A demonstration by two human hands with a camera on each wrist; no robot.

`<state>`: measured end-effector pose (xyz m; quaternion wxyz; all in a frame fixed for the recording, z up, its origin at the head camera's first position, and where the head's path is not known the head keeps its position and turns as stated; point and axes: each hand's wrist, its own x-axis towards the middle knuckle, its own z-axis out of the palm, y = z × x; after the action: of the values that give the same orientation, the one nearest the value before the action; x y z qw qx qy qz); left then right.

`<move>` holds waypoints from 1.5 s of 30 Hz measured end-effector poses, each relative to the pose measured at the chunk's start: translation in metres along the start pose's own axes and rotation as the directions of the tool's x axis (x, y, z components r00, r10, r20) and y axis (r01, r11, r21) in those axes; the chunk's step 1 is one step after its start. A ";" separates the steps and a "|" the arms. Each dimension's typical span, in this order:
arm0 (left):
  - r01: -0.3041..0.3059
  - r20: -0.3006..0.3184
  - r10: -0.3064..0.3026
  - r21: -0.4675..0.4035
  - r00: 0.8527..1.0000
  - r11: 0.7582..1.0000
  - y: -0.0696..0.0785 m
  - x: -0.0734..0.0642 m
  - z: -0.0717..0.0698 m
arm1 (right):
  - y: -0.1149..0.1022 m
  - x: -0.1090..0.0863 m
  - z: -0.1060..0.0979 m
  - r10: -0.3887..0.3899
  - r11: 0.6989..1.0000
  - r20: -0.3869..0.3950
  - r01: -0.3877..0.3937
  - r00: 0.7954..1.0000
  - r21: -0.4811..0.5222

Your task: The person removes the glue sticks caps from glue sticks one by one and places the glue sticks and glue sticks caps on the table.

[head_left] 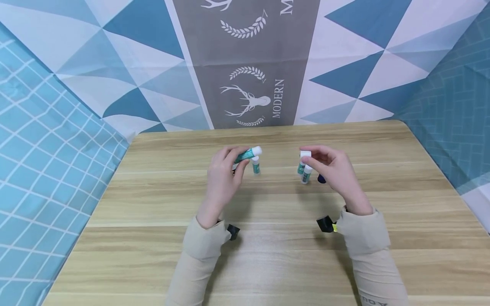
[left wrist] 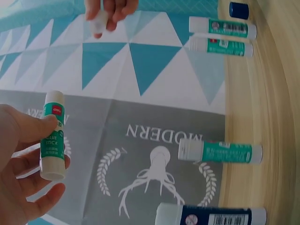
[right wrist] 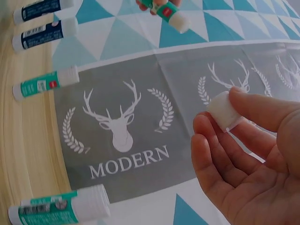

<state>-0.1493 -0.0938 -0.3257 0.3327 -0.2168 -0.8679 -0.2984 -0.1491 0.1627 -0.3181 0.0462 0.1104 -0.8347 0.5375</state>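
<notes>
My left hand grips a green-and-white glue stick between thumb and fingers, raised and tilted over the table. With thumb and fingertips, my right hand pinches a white cap. Beneath the right hand, two green glue sticks stand upright close together, and a small dark blue cap lies beside them. Another green glue stick stands just right of my left hand. Two dark blue glue sticks stand farther left, mostly hidden behind the left hand in the head view.
The wood-grain table reaches back to a patterned cloth with a deer print. Blue tiled cloth hangs along the left side. A small black wrist camera juts inward beside the right cuff, and another black piece beside the left.
</notes>
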 end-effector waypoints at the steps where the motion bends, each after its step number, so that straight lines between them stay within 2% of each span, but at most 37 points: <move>1: 0.006 -0.005 -0.006 -0.008 1.000 1.000 -0.002 0.000 -0.001 | 0.000 0.000 -0.001 -0.007 1.000 -0.001 0.007 1.000 -0.007; 8: 0.073 -0.006 -0.073 -0.039 0.997 0.997 -0.016 -0.004 -0.008 | 0.005 0.000 -0.010 -0.050 0.997 -0.002 0.050 0.999 -0.063; 14: 0.135 -0.006 -0.135 -0.065 0.991 0.989 -0.029 -0.009 -0.017 | 0.009 -0.002 -0.017 0.005 0.989 -0.044 -0.011 0.999 -0.146; 18: 0.167 -0.007 -0.168 -0.090 0.986 0.982 -0.036 -0.013 -0.022 | 0.014 -0.004 -0.022 0.003 0.984 -0.060 -0.013 0.998 -0.177; 23: 0.242 -0.007 -0.243 -0.067 0.970 0.968 -0.045 -0.019 -0.028 | 0.022 -0.008 -0.029 0.002 0.975 -0.056 -0.014 0.998 -0.224; 29: 0.349 -0.003 -0.349 0.002 0.937 0.937 -0.056 -0.024 -0.038 | 0.030 -0.013 -0.039 0.012 0.966 -0.060 -0.027 0.998 -0.256; 33: 0.411 0.059 -0.413 0.049 0.909 0.910 -0.062 -0.028 -0.044 | 0.036 -0.016 -0.046 0.007 0.960 -0.049 -0.020 0.999 -0.279; 37: 0.466 0.152 -0.473 0.081 0.868 0.881 -0.068 -0.030 -0.048 | 0.043 -0.017 -0.052 0.019 0.946 -0.035 -0.029 0.999 -0.323; 42: 0.497 0.237 -0.517 0.142 0.823 0.856 -0.074 -0.032 -0.049 | 0.053 -0.020 -0.059 0.092 0.927 -0.021 -0.094 0.995 -0.364; 45: 0.517 0.299 -0.544 0.171 0.784 0.839 -0.077 -0.032 -0.048 | 0.058 -0.021 -0.061 0.146 0.916 -0.013 -0.140 0.989 -0.376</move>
<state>-0.1498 -0.1870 -0.3483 0.0907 0.0019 -0.9485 -0.3034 -0.1447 0.2441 -0.3477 0.0206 0.0424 -0.9284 0.3687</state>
